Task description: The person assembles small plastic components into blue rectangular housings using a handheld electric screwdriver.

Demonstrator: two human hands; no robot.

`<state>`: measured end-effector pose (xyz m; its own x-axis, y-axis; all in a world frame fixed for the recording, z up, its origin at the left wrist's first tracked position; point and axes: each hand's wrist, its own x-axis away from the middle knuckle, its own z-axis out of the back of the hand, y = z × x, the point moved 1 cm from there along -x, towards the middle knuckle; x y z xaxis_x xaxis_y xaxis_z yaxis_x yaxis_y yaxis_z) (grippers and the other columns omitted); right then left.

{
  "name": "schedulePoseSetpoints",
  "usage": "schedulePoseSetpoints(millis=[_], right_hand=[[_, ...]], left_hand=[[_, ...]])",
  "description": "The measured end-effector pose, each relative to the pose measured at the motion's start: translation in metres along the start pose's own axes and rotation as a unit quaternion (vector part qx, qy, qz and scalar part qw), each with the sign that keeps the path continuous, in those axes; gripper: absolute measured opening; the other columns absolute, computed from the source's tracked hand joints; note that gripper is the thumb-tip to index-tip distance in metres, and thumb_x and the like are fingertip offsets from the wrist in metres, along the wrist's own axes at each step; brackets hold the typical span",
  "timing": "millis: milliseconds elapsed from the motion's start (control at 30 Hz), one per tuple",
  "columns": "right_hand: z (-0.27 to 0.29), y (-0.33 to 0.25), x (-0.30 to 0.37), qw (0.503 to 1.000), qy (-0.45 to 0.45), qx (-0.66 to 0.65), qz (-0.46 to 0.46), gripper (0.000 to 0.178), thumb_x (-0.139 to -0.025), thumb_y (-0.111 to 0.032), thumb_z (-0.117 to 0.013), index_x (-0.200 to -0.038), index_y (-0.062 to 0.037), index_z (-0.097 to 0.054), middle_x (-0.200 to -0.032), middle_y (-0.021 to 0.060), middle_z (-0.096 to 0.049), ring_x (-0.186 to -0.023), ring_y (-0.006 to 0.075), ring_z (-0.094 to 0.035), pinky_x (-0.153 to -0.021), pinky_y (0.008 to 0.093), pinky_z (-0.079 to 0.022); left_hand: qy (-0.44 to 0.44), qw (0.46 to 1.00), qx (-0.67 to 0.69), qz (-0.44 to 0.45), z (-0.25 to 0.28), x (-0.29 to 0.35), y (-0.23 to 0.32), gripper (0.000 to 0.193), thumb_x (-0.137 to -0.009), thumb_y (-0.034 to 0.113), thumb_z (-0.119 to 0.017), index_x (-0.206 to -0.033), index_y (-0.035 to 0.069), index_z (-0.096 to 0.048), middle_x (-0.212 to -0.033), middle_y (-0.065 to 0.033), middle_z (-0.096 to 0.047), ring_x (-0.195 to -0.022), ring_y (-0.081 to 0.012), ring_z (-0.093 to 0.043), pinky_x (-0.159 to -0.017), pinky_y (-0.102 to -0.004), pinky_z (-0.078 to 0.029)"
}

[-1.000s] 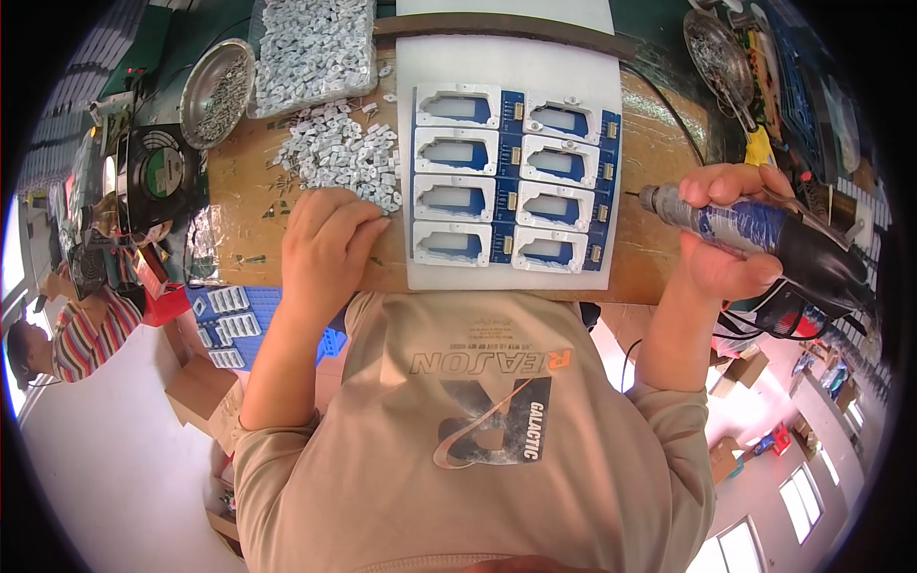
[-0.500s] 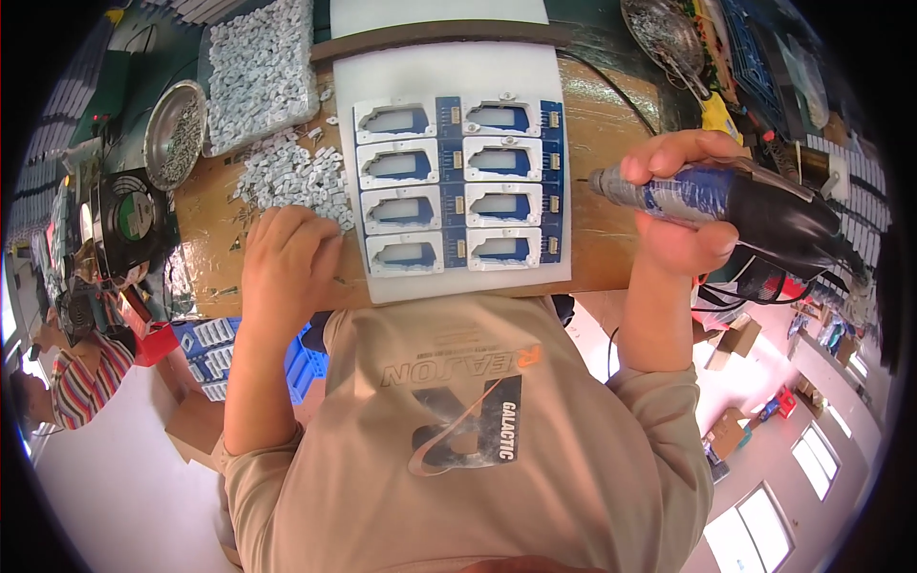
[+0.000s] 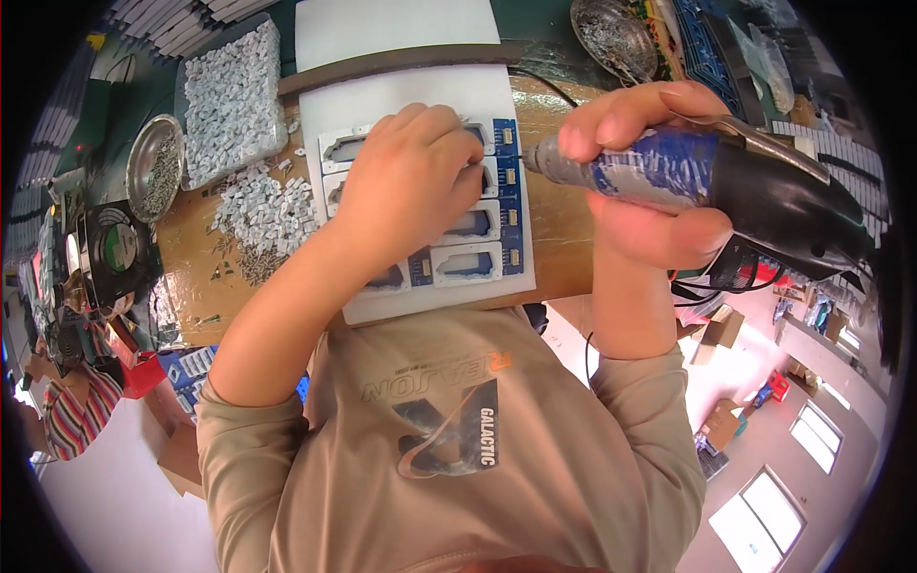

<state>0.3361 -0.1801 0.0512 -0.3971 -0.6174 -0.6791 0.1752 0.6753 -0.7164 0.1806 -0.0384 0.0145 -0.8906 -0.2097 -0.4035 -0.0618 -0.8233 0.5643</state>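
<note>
My right hand (image 3: 638,227) is wrapped round an electric screwdriver (image 3: 659,167) with a worn blue-and-grey grip and a black rear part. Its tip points left, beside the right edge of the boards. Over the upper part of the boards my left hand (image 3: 411,181) is closed, fingers bent down. Whatever its fingertips hold is hidden below the hand. Under it, white plastic frames (image 3: 491,271) with cut-out windows sit in two columns on blue circuit boards (image 3: 508,218). The boards lie on a white foam sheet (image 3: 401,29); my left hand and forearm cover much of the left column.
Left of the foam lie a loose pile of small white parts (image 3: 267,210), a clear tub (image 3: 229,105) full of them and a metal bowl (image 3: 153,172) of screws. A dark bar (image 3: 401,65) crosses the foam. Another bowl (image 3: 616,38) stands far right, a small fan (image 3: 117,246) left.
My left hand has moved from beside the loose white parts rightward onto the boards. The screwdriver in my right hand has shifted left, closer to the boards. The whole view has shifted a little.
</note>
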Motion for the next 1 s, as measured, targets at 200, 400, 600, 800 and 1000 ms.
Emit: schedulePoseSetpoints(millis=[200, 400, 600, 800, 1000], right_hand=[[-0.001, 0.009, -0.008, 0.998, -0.052, -0.028, 0.001, 0.095, -0.084, -0.076, -0.068, -0.139, -0.0016, -0.046, -0.101, 0.0156, -0.065, -0.082, 0.0291, -0.068, -0.073, 0.0439, -0.06], [0.001, 0.013, -0.015, 0.996, -0.076, -0.041, -0.005, 0.093, -0.082, -0.072, -0.073, -0.138, -0.0017, -0.047, -0.1, 0.015, -0.065, -0.082, 0.0288, -0.068, -0.073, 0.0429, -0.06], [-0.023, -0.002, -0.013, 0.985, 0.041, 0.043, -0.162, 0.09, -0.078, -0.071, -0.078, -0.131, -0.0019, -0.053, -0.095, 0.014, -0.065, -0.078, 0.0277, -0.068, -0.071, 0.0408, -0.06], [-0.031, 0.0, -0.015, 0.984, 0.045, 0.044, -0.165, 0.085, -0.077, -0.066, -0.082, -0.126, -0.0029, -0.054, -0.095, 0.0144, -0.066, -0.077, 0.0271, -0.069, -0.069, 0.0385, -0.06], [-0.032, 0.003, -0.012, 0.986, 0.05, 0.042, -0.156, 0.083, -0.077, -0.066, -0.083, -0.124, -0.0033, -0.055, -0.093, 0.0141, -0.066, -0.077, 0.0264, -0.069, -0.069, 0.0386, -0.06]], left_hand=[[0.001, 1.0, -0.005, 0.019, -0.023, -0.011, -0.008, 0.007, -0.078, 0.014, -0.071, -0.083, 0.008, -0.071, -0.087, -0.0051, -0.063, -0.09, -0.0282, -0.061, -0.081, -0.0422, -0.049], [0.007, 1.0, -0.012, 0.013, -0.026, -0.014, -0.007, 0.009, -0.078, 0.016, -0.072, -0.084, 0.009, -0.072, -0.086, -0.0039, -0.063, -0.09, -0.0271, -0.061, -0.079, -0.0418, -0.047], [0.0, 1.0, -0.019, 0.017, -0.027, -0.013, -0.009, 0.009, -0.077, 0.017, -0.072, -0.083, 0.01, -0.071, -0.087, -0.003, -0.063, -0.089, -0.0264, -0.061, -0.079, -0.041, -0.046], [0.006, 0.999, -0.027, 0.017, -0.026, -0.01, -0.008, 0.009, -0.077, 0.017, -0.072, -0.082, 0.01, -0.071, -0.086, -0.0029, -0.062, -0.089, -0.0264, -0.061, -0.078, -0.0412, -0.046], [0.01, 0.999, -0.028, 0.014, -0.03, -0.011, -0.01, 0.008, -0.075, 0.017, -0.072, -0.079, 0.011, -0.069, -0.084, -0.003, -0.061, -0.088, -0.0262, -0.061, -0.077, -0.0416, -0.046]])
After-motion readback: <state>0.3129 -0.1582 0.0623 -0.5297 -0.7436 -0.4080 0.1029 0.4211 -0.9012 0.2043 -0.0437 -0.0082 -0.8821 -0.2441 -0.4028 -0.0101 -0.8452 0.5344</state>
